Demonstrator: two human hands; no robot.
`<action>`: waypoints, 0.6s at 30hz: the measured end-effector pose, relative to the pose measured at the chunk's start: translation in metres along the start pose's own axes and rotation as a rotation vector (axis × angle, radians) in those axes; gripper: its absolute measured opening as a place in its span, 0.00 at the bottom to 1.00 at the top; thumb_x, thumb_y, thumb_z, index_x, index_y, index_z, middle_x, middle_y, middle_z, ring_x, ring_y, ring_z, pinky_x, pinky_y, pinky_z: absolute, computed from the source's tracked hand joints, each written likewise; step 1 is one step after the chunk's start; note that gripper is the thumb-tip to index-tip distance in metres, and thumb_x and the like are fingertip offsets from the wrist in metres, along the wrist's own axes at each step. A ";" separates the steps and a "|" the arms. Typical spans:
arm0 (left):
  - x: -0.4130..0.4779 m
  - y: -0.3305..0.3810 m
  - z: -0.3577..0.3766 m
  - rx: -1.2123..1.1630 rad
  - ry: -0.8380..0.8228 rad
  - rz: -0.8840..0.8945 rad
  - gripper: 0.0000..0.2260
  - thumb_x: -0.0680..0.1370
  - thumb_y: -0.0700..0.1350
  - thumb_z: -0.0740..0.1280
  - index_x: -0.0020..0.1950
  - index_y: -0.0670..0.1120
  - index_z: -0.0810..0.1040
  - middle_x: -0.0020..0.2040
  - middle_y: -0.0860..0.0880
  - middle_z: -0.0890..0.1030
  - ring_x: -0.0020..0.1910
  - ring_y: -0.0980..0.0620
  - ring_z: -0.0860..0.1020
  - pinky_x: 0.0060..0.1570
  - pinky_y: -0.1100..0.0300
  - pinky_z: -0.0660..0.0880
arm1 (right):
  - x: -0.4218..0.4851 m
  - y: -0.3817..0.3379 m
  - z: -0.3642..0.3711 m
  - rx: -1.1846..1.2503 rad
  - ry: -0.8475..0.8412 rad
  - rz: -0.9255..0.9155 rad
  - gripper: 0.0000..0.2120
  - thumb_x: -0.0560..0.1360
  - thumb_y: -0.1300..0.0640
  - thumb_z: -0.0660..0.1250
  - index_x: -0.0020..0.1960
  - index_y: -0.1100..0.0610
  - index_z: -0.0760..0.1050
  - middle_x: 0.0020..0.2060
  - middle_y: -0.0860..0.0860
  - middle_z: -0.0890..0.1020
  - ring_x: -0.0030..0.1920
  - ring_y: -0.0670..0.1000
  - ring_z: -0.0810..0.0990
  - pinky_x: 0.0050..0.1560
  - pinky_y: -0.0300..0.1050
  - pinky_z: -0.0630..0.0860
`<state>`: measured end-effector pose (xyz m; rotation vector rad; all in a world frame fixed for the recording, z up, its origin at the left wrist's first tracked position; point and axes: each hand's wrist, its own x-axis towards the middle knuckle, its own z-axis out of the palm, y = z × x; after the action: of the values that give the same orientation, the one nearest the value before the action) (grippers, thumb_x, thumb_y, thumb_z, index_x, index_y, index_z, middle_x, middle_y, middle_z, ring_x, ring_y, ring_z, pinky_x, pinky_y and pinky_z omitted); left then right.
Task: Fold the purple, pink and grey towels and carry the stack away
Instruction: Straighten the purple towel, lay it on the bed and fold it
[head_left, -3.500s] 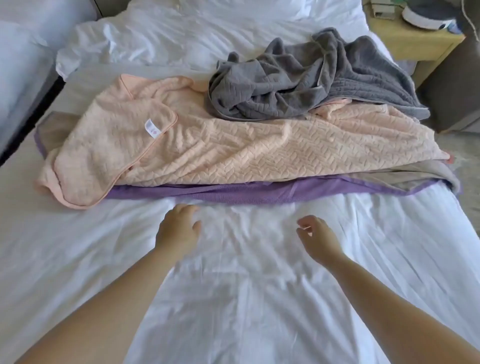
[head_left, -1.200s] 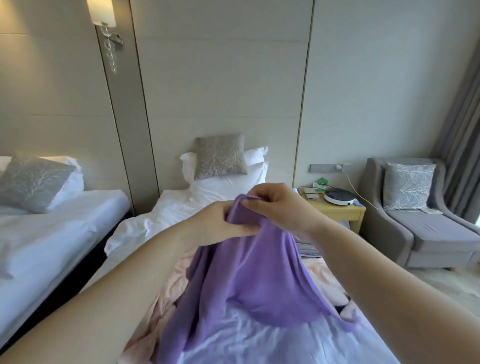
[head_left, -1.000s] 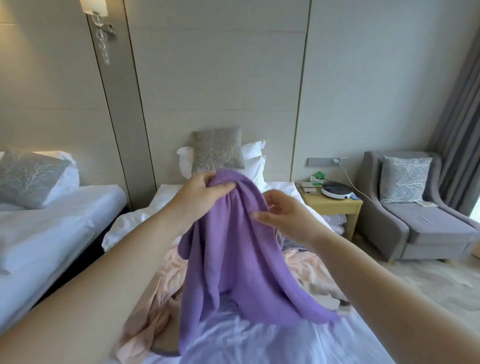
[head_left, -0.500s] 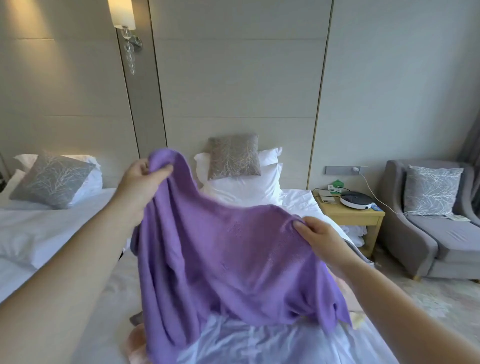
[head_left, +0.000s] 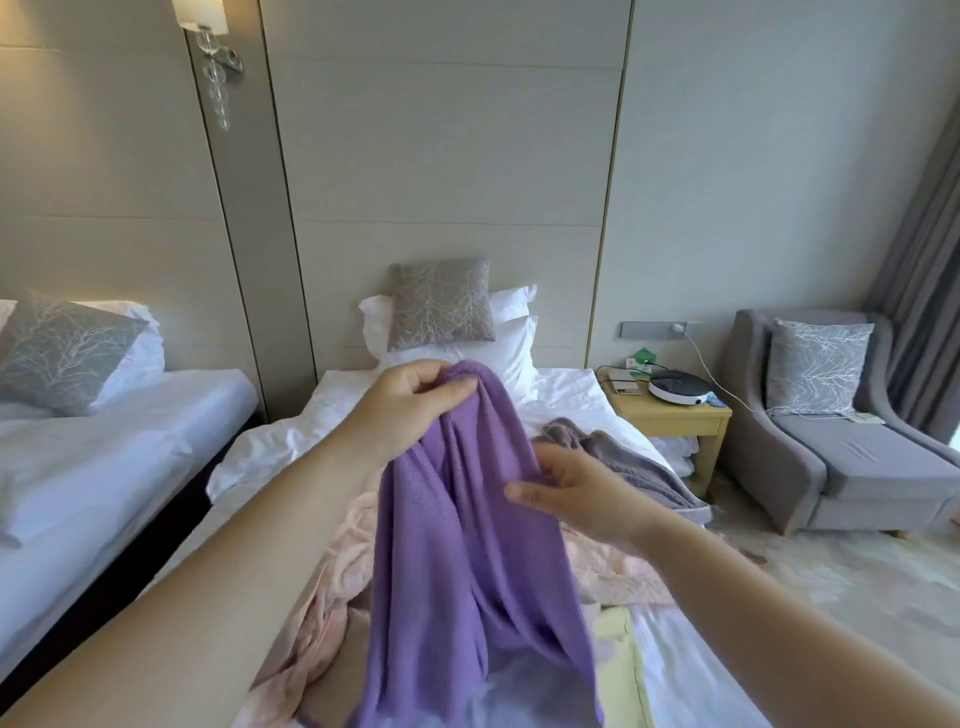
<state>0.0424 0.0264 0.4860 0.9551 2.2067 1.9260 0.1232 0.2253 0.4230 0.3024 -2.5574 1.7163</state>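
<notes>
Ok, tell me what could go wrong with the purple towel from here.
The purple towel hangs bunched from the left hand, and the right hand pinches only a fold, so the folding may come out crooked. Its lower end rests against the pink towel and could drag it along.

Bed (head_left: 566, 395): white sheet, creased. Head end: white pillows (head_left: 511, 343) stacked, with a grey branch-patterned cushion (head_left: 441, 304) propped upright against them. Mid-bed: pink towel (head_left: 608, 561) crumpled, spread across the sheet from left side to right. Grey towel (head_left: 623, 467) bunched toward the right edge, just beyond the pink one. Near end: pale yellow cloth (head_left: 621, 660) on the sheet, kind unclear.
</notes>
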 end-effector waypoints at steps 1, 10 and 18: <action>0.002 0.006 -0.002 -0.063 0.026 -0.002 0.04 0.76 0.44 0.69 0.46 0.45 0.83 0.47 0.46 0.83 0.48 0.51 0.79 0.57 0.53 0.72 | -0.003 0.010 0.005 0.000 -0.029 0.012 0.11 0.75 0.59 0.69 0.56 0.62 0.77 0.53 0.60 0.82 0.53 0.55 0.81 0.58 0.54 0.77; -0.002 0.030 -0.057 -0.305 0.360 0.051 0.07 0.77 0.42 0.67 0.40 0.47 0.83 0.36 0.52 0.84 0.38 0.57 0.81 0.39 0.65 0.77 | -0.010 0.039 -0.014 -0.073 0.254 0.096 0.06 0.78 0.59 0.64 0.45 0.62 0.73 0.37 0.52 0.74 0.40 0.50 0.71 0.44 0.44 0.68; -0.012 -0.001 -0.101 -0.193 0.537 -0.090 0.07 0.76 0.46 0.69 0.39 0.50 0.84 0.39 0.51 0.83 0.42 0.52 0.81 0.45 0.59 0.77 | -0.007 -0.002 -0.049 -0.163 0.397 -0.013 0.09 0.71 0.52 0.73 0.37 0.56 0.77 0.28 0.44 0.74 0.29 0.41 0.68 0.29 0.30 0.63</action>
<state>0.0077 -0.0678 0.5031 0.3255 2.1833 2.5175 0.1273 0.2708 0.4424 -0.0285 -2.3702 1.3833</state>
